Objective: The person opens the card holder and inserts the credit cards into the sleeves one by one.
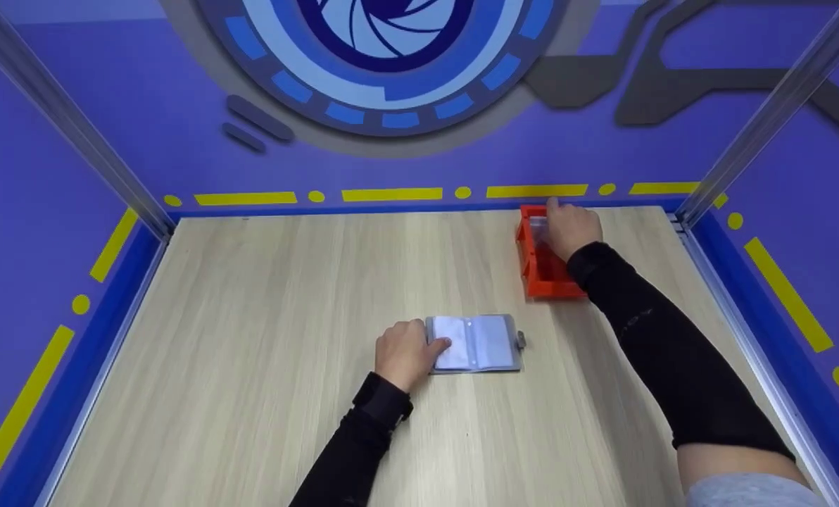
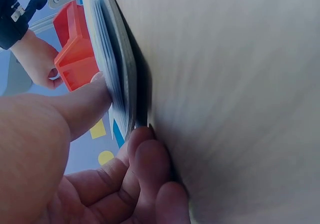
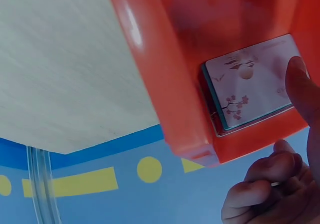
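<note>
A small card album (image 1: 493, 341) lies spread open on the table, its clear sleeves showing and a snap tab at its right side. My left hand (image 1: 404, 355) grips its left edge, with the thumb over the sleeves and the fingertips (image 2: 152, 159) low by the cover at the tabletop. At the back right, my right hand (image 1: 573, 229) is over the far end of a red bin (image 1: 557, 289). Inside the bin, a stack of pale cards with a blossom print (image 3: 255, 83) sits in a clear case. The right thumb overlaps the top card; the other fingers curl outside the bin wall.
The wooden table (image 1: 250, 338) has blue panel walls (image 1: 363, 172) with yellow markings at the back and sides. Metal posts (image 1: 764, 120) stand at the back corners. The red bin is close to the back wall.
</note>
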The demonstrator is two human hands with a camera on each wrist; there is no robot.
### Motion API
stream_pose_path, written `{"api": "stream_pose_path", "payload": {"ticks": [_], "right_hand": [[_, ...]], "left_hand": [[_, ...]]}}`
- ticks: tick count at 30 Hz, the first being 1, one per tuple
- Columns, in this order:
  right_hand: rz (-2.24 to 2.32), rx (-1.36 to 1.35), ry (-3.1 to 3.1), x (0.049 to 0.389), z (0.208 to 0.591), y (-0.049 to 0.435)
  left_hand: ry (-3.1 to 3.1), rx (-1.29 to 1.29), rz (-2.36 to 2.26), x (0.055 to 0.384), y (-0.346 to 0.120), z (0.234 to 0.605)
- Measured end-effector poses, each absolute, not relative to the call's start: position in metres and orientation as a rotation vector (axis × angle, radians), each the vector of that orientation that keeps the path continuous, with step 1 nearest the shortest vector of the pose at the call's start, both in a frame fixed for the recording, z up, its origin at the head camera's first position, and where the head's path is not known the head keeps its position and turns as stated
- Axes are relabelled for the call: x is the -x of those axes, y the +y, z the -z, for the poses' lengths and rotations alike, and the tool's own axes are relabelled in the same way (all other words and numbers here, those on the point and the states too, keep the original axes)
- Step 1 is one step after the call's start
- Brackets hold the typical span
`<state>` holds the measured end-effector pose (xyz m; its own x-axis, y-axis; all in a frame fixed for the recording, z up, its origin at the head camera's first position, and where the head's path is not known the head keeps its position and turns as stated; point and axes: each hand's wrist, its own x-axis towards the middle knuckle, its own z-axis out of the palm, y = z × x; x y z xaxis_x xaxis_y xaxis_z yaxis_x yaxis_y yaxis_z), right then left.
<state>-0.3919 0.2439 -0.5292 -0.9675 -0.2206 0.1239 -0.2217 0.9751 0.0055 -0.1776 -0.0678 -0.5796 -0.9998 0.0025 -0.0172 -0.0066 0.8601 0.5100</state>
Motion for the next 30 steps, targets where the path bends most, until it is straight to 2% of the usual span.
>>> {"api": "stream_pose_path", "payload": {"ticks": [8,30], "right_hand": [[0.005,-0.347,-2.984,0.395,0.544,0.246],[0.154,-0.398,-2.922,0.402,0.542,0.235]], "left_hand": [[2.995,0.017,-0.829,0.175,-0.066,0.581],[3.016,0.020,-0.831,0.179,-0.068,0.579]]}}
